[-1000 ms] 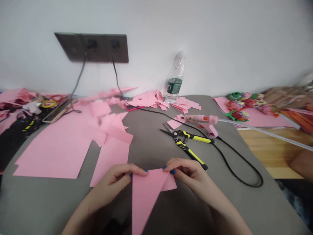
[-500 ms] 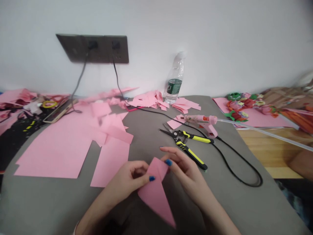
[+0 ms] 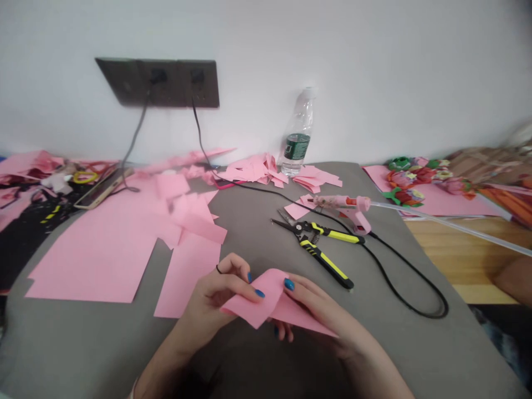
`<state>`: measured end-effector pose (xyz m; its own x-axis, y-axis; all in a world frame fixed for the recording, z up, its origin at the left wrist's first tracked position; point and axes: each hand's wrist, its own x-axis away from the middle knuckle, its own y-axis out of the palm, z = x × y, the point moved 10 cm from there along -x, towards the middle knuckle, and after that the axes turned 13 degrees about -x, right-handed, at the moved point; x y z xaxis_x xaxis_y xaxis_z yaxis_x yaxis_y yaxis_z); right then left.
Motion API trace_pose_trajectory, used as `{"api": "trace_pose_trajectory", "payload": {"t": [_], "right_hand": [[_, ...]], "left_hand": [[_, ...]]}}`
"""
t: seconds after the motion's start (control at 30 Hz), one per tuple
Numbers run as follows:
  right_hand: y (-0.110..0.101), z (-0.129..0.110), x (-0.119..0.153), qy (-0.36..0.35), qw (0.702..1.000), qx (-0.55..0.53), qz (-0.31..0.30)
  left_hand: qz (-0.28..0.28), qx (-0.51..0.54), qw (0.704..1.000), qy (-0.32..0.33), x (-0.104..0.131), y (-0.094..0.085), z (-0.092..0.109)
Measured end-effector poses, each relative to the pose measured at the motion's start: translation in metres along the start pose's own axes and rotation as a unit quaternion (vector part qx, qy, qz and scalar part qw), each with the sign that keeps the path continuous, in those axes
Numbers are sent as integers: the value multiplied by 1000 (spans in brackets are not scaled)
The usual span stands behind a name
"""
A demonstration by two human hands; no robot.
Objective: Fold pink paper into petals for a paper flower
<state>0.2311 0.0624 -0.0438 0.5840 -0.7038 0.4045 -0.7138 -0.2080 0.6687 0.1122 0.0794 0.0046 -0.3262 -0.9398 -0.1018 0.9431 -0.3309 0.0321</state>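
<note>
A folded piece of pink paper (image 3: 260, 305) is held between both hands, close to me at the bottom middle. My left hand (image 3: 220, 291) pinches its left part between thumb and fingers. My right hand (image 3: 313, 307) grips the other side, thumb on top and fingertips showing below. One corner of the paper points down, while a longer flap stretches right under the right hand. Beyond the right hand lie pliers (image 3: 318, 244) with yellow and black handles. Left of my left hand rests a sheet of pink paper (image 3: 187, 282).
A pink glue gun (image 3: 343, 205) with a long clear stick and black cord lies behind the pliers. A water bottle (image 3: 297, 138) stands by the wall. Pink sheets (image 3: 95, 255) and a phone (image 3: 102, 188) are left; paper flowers (image 3: 409, 180) lie right.
The pink paper has been turned: its long point, which hung toward me, now reaches right under my right hand. My left hand has shifted its pinch to the left part.
</note>
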Motion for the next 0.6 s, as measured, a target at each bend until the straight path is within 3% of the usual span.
{"api": "trace_pose_trajectory", "payload": {"t": [0.27, 0.47, 0.6], "right_hand": [[-5, -17, -2, -69, 997, 20, 13], [-15, -28, -6, -129, 984, 106, 68], [1, -35, -2, -148, 974, 167, 28]], "left_hand": [[8, -93, 992, -89, 6, -19, -14], [-80, -11, 986, -146, 14, -4, -23], [-23, -77, 978, -195, 14, -17, -35]]}}
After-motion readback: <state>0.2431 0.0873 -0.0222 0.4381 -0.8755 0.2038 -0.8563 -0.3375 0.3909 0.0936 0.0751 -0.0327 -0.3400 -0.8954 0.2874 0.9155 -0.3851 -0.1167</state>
